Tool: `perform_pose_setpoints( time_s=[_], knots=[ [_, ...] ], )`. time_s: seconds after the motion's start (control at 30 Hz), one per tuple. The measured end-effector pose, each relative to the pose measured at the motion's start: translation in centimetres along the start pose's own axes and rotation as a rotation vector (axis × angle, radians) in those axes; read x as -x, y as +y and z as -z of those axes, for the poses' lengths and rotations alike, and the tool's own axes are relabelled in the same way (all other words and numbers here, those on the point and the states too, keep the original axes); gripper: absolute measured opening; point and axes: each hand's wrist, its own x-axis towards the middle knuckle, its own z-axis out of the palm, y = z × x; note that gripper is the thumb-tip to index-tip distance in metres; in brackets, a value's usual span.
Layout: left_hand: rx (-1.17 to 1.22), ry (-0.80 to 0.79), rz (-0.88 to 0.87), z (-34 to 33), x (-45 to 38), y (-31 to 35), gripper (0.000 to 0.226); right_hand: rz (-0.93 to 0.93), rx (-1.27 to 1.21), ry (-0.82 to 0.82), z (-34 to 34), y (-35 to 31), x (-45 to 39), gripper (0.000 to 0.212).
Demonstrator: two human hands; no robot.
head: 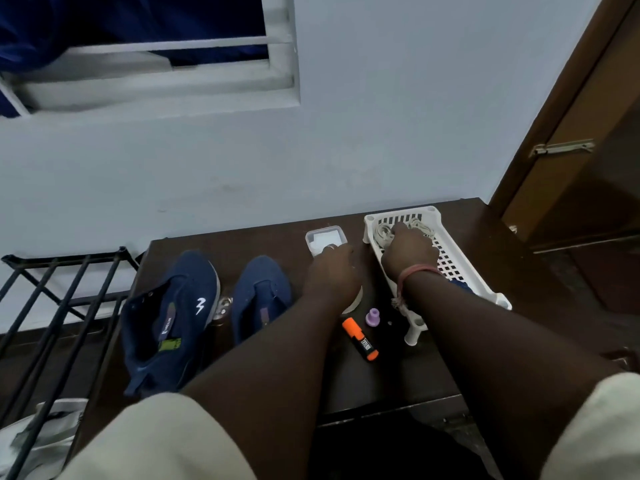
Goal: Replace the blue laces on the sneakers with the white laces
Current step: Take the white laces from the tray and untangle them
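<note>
- Step in hand: fetching the white laces [417,227], judging by the reach into the basket [464,268]; sneakers [173,317] apparently already stripped of laces, no lacing visible on either.
- Right hand [408,252]: inside the far end of the basket, fingers curled down onto the pale bundle of laces; grasp likely, though fingertips hidden, so not certain.
- Left hand [330,271]: beside the basket, knuckles up, fingers bent near the small clear box [325,239]; whether holding anything, cannot tell.
- White laces: heaped at the basket's far end, under and just beyond the right fingers.
- Blue laces [460,285]: probably the blue patch in the basket, under the right wrist; largely hidden.
- Sneakers: side by side, left of the left hand, well apart from the basket.
- Between the forearms: orange marker [360,339] and a small purple cap [373,317].
- Next move, as judged: lifting one lace free of the tangle, carrying it leftward to the nearer sneaker, finding an end for the lowest eyelets; care needed against dragging the whole bundle out.
</note>
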Motion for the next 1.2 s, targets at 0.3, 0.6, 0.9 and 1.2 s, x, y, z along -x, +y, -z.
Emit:
perform_pose_setpoints(
  time_s=[0.3,0.6,0.9,1.2],
  knots=[
    [-0.028,0.027,-0.066,-2.0,-2.0,0.6,0.034,0.018,0.06,-0.009,-3.6,0.8,-3.6,0.035],
    [0.072,0.011,0.003,-1.5,-2.1,0.4,0.028,0.024,0.065,0.08,-3.0,0.7,-3.1,0.026],
    [0.978,0.126,0.439,2.3,-1.0,0.4,0.047,0.384,-0.037,0.204,0.2,-4.0,5.8,0.026],
    [0.818,0.343,0.379,7.8,6.1,-6.0,0.012,0.451,-0.603,0.072,-0.3,-8.7,13.0,0.024]
  ],
)
